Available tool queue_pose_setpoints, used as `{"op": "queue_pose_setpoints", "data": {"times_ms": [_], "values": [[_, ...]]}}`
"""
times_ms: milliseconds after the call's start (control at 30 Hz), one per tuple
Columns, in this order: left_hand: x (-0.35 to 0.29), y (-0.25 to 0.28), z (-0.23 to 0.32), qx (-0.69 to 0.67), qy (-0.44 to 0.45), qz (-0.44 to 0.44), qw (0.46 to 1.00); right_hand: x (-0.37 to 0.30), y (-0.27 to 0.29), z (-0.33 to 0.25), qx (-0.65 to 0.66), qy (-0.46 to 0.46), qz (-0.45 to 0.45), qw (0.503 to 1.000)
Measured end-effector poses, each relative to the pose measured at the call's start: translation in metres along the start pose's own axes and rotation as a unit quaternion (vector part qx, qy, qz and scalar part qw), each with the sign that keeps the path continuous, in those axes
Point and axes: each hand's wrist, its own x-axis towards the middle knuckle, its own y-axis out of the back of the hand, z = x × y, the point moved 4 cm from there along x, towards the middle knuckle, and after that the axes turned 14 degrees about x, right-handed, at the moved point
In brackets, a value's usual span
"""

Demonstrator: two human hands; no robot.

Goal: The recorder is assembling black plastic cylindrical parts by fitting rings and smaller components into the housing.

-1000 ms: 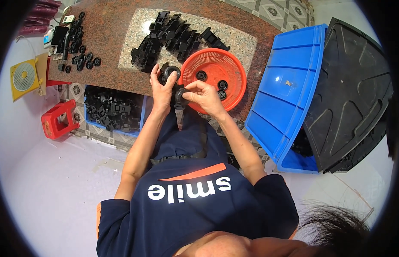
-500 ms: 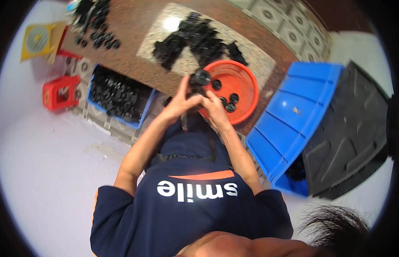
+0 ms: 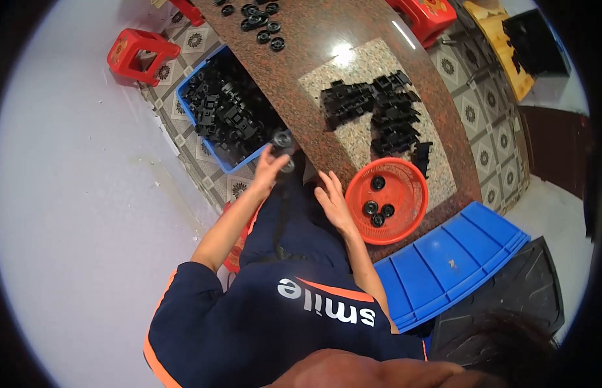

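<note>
Near the blue crate [image 3: 228, 171], my left hand [image 3: 270, 169] grips a black wheeled plastic part [image 3: 283, 140], slightly smeared by motion. My right hand [image 3: 333, 202] rests at the table's near edge with fingers stretched out and nothing in them. Just right of it is an orange-red plastic basket [image 3: 417, 216], which holds several black wheels [image 3: 371, 207]. The blue crate is heaped with black plastic parts [image 3: 229, 119], many of a similar make.
Black plastic brackets [image 3: 394, 116] lie in rows on a speckled pale slab [image 3: 352, 142] on the brown stone table [image 3: 294, 84]. Loose wheels [image 3: 263, 37] sit at its far left. Red stools [image 3: 136, 58] stand around. At the right are a blue lid [image 3: 449, 265] and a dark panel [image 3: 527, 284].
The view has turned. My left hand has carried the wheeled part left, away from the basket and toward the crate. My right hand has come off the part and opened.
</note>
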Motion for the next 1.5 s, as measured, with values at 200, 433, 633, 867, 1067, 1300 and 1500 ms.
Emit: {"op": "queue_pose_setpoints", "data": {"times_ms": [200,433,633,867,1067,1300,1500], "values": [[0.148,0.164,-0.030,0.203,-0.132,0.285,0.927,-0.012,0.030,0.026,0.048,-0.129,0.012,0.990],[0.158,0.111,0.064,0.483,-0.133,0.398,0.769,-0.004,0.043,0.039,0.017,-0.131,0.078,0.988],[0.151,-0.079,0.153,0.448,-0.502,0.137,0.726,0.015,0.041,0.009,0.036,-0.110,0.115,0.987],[0.212,-0.125,0.171,0.490,-0.430,-0.026,0.758,0.010,0.050,0.003,0.075,-0.107,0.164,0.978],[0.118,-0.103,0.166,0.309,-0.356,-0.098,0.877,0.014,0.069,0.005,0.111,0.024,0.255,0.960],[-0.028,-0.099,0.131,-0.011,-0.042,-0.395,0.918,-0.025,0.143,0.098,0.026,-0.026,0.487,0.873],[-0.065,-0.138,0.122,-0.067,0.011,-0.438,0.896,-0.004,0.147,0.085,-0.325,-0.042,0.385,0.863]]}}
